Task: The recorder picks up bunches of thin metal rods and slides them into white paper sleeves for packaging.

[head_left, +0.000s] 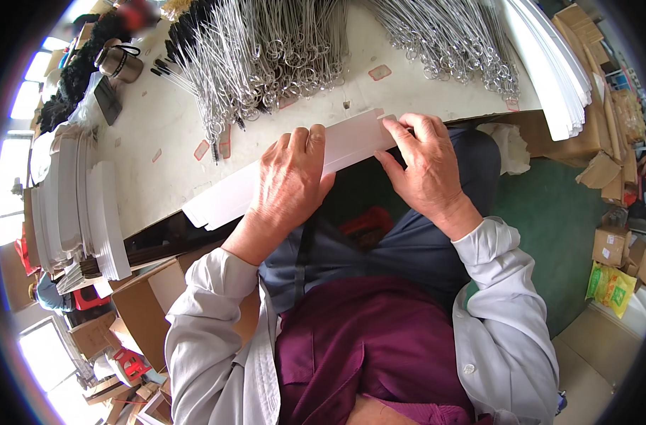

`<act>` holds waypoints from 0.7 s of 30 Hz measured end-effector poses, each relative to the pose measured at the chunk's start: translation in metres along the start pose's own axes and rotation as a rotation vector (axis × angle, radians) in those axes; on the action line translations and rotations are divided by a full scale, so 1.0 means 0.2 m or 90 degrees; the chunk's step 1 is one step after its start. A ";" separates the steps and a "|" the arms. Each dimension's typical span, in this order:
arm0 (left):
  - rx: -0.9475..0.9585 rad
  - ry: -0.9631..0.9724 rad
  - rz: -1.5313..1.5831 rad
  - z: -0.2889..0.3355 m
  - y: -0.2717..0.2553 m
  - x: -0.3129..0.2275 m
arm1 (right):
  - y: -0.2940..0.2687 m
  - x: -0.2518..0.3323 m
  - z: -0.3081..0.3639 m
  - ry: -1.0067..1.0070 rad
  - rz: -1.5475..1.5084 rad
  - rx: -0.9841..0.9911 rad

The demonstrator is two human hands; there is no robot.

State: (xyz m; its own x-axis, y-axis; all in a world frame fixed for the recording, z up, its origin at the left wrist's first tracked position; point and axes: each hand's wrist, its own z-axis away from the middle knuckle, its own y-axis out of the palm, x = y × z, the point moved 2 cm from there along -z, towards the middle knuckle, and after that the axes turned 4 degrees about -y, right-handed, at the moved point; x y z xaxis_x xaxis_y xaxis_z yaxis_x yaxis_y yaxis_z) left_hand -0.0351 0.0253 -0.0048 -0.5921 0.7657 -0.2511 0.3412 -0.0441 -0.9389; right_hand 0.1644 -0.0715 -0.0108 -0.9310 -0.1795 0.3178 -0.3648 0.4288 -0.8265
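- Head view: left hand (291, 185) presses flat white carton sleeve (351, 142) at near counter (160, 127) edge.
- Right hand (426, 166) fingers pinch the sleeve's right end flap.
- Judgement: keep left palm steady; fold along crease.

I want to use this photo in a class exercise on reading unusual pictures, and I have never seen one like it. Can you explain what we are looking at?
There is no machine here. A person wears a wide-angle camera on the head that looks down, so straight edges bend near the rim. The forearms in pale sleeves enter from below. Both hands grip a long flat white cardboard piece at the edge of a white table: the left hand presses its middle, the right hand pinches its end. On the table lie heaps of wire brushes with ring handles and stacks of white card. A metal mug stands at the far left.
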 end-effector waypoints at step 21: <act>-0.017 0.051 -0.011 0.11 0.03 0.01 | 0.05 -0.01 0.01 0.431 -0.669 0.218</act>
State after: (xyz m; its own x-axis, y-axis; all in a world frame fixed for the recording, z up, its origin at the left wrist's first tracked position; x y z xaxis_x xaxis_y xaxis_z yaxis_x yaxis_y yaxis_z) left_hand -0.0502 0.0126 -0.0167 -0.5380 0.8152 -0.2144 0.3516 -0.0142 -0.9361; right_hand 0.1630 -0.0683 -0.0208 -0.0590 0.2341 0.9704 -0.9923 0.0923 -0.0826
